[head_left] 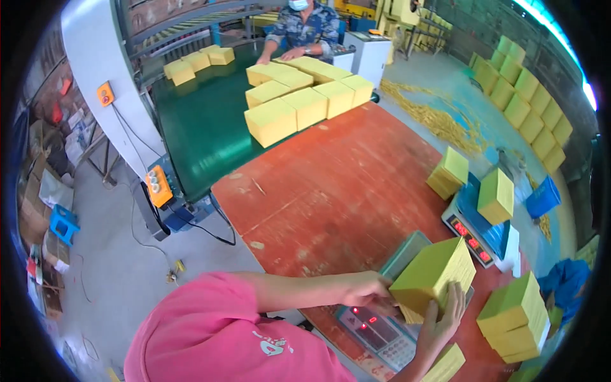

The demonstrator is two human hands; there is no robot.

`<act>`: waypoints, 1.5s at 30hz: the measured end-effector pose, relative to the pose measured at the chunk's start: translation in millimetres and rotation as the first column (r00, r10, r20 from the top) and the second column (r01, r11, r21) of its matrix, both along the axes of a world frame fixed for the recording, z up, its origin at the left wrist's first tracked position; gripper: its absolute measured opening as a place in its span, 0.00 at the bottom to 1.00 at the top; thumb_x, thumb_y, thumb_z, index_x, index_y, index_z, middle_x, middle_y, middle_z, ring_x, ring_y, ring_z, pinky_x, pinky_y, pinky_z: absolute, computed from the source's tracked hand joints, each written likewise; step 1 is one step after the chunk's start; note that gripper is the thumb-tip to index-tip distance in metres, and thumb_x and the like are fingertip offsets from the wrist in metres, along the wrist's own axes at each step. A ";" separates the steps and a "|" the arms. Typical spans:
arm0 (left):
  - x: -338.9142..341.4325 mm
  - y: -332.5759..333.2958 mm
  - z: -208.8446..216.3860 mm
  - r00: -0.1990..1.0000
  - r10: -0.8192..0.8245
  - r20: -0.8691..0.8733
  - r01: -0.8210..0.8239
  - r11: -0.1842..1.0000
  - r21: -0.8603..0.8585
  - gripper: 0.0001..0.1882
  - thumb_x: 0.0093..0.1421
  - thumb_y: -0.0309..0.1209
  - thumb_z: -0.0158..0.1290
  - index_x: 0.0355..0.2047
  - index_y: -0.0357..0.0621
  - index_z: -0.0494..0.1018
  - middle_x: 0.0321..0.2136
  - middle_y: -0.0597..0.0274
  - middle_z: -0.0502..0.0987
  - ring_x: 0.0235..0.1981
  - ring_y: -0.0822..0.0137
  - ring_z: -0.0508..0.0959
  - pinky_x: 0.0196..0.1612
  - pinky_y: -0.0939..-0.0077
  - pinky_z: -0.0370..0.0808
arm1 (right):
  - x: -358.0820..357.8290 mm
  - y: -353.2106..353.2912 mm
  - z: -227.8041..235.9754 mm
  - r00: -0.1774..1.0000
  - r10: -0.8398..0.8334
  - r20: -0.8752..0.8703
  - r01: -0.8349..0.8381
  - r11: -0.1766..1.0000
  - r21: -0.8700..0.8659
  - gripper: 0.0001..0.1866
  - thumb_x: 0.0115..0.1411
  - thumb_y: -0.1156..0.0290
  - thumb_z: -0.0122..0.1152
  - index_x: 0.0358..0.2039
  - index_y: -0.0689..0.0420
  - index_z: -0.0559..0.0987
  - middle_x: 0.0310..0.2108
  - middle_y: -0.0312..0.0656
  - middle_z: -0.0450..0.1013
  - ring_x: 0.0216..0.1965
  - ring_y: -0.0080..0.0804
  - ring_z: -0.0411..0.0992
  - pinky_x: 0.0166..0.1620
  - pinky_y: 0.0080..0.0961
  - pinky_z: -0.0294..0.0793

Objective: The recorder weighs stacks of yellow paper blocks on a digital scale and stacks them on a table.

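Note:
At the table's near edge, a yellow block of stacked sheets (pixel 425 274) is tilted between my two hands over a digital scale (pixel 382 340). My left hand (pixel 370 291) grips its near left side, with fingertips partly hidden behind the lower edge. My right hand (pixel 445 315) presses on its right face, thumb and fingers spread along it. Beneath the block most of the scale's pan is hidden, so I cannot tell whether they touch. The scale's red display and keypad face me.
A second scale (pixel 474 232) bears another yellow block (pixel 496 196) on the red table (pixel 318 197). More blocks (pixel 515 316) stand to the right. Beyond, a co-worker (pixel 305 28) handles a group of blocks (pixel 299 105) at the green conveyor belt (pixel 210 137).

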State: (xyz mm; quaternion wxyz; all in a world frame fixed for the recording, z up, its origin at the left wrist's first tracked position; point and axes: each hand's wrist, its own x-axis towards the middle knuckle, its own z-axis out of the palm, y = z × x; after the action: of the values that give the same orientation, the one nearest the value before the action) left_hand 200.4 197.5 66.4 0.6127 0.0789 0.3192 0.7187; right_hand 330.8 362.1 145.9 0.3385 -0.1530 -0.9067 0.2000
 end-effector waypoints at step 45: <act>-188.1 -176.3 1.1 -0.027 -0.240 -0.970 0.050 0.969 -0.241 0.45 0.52 0.41 0.63 0.65 0.36 0.56 0.63 0.46 0.63 0.64 0.57 0.64 0.63 0.67 0.63 | -111.7 -223.3 -62.5 0.761 0.298 0.577 0.040 0.865 -0.500 0.23 0.56 0.60 0.62 0.49 0.60 0.76 0.37 0.54 0.77 0.41 0.49 0.77 0.43 0.37 0.74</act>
State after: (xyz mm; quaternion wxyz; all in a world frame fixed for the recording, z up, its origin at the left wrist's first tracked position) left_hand 12.3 21.2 67.5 0.2791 0.5566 0.6959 0.3578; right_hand 219.1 138.8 83.4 -0.0533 -0.2259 -0.8955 0.3798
